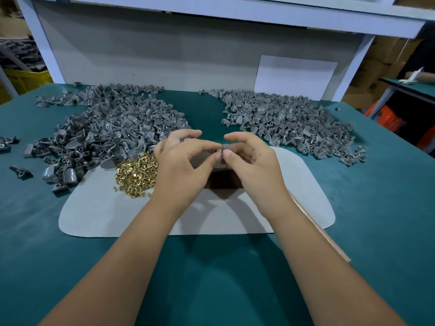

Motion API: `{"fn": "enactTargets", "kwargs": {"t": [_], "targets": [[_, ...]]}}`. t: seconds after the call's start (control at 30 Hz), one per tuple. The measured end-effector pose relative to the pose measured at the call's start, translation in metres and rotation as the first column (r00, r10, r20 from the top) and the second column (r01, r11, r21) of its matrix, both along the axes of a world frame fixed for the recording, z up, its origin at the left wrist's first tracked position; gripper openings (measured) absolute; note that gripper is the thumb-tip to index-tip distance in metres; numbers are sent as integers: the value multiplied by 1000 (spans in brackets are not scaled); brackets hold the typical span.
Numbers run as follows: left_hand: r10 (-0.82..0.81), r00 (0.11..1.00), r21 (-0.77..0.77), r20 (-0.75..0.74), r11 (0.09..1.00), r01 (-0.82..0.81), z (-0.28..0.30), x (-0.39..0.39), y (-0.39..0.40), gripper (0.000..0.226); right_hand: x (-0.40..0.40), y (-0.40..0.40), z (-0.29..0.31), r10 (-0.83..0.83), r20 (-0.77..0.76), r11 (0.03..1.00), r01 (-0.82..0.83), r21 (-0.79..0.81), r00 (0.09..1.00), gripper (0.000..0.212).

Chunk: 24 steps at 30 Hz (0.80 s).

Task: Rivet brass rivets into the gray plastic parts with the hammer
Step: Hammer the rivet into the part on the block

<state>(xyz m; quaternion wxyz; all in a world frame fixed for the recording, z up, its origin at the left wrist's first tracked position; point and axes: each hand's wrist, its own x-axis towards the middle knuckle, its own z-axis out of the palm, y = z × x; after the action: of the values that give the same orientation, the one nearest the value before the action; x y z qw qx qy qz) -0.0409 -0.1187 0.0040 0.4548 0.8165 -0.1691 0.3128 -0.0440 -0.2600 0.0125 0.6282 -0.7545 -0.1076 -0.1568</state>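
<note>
A small gray plastic part (220, 150) is being pinched between the fingertips of the left hand (182, 158) and right hand (249, 158) just above the pale gray mat (98, 208), beside the heap of brass rivets (136, 176), where the rivet should be seated squarely before hammering.

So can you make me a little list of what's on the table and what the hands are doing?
left hand: pinches a small gray part at the fingertips
right hand: pinches the same gray part from the other side
brass rivets: loose heap on the pale mat, left of the hands
left pile: gray parts, no brass showing
right pile: gray parts, some with brass showing
table: green top
hammer: not clearly in view
</note>
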Motion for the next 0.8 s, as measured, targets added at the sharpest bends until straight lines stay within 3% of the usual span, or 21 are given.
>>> {"fn": "enactTargets", "kwargs": {"t": [0.1, 0.2, 0.3, 0.37, 0.43, 0.5, 0.57, 0.6, 0.67, 0.8], "targets": [[12, 998, -11, 58, 1000, -12, -1, -2, -6, 14, -2, -2, 8, -1, -17, 999, 2, 45, 1000, 21], [-34, 999, -54, -5, 998, 34, 0, -3, -11, 21, -4, -6, 13, 10, -36, 994, -6, 109, 999, 17], [-126, 988, 26, -93, 991, 128, -1, -5, -16, 33, -7, -22, 13, -87, -34, 996, 86, -5, 996, 23], [-114, 986, 107, -123, 986, 127, -4, -6, -18, 37, -8, -46, 15, -238, -50, 970, 234, -67, 970, 24], [-88, 989, 108, -116, 989, 100, -5, -6, -16, 32, -10, -81, 21, -454, -54, 878, 436, -200, 889, 21], [-52, 993, 82, -106, 995, 61, -6, -5, -13, 25, -17, -125, 26, -646, -17, 676, 562, -476, 763, 19], [-1, 994, 57, -111, 998, 7, -6, -4, -11, 22, -30, -165, 24, -762, -12, 427, 488, -762, 648, 17], [21, 992, 45, -120, 999, -16, -6, -3, -11, 22, -37, -178, 22, -798, -47, 357, 409, -840, 600, 14], [40, 988, 40, -146, 999, -35, -7, -3, -11, 21, -49, -195, 14, -823, -128, 360, 333, -872, 554, 16], [46, 981, 56, -190, 998, -36, -7, -3, -10, 20, -62, -208, 10, -877, -97, 347, 481, -805, 471, 18]]}}
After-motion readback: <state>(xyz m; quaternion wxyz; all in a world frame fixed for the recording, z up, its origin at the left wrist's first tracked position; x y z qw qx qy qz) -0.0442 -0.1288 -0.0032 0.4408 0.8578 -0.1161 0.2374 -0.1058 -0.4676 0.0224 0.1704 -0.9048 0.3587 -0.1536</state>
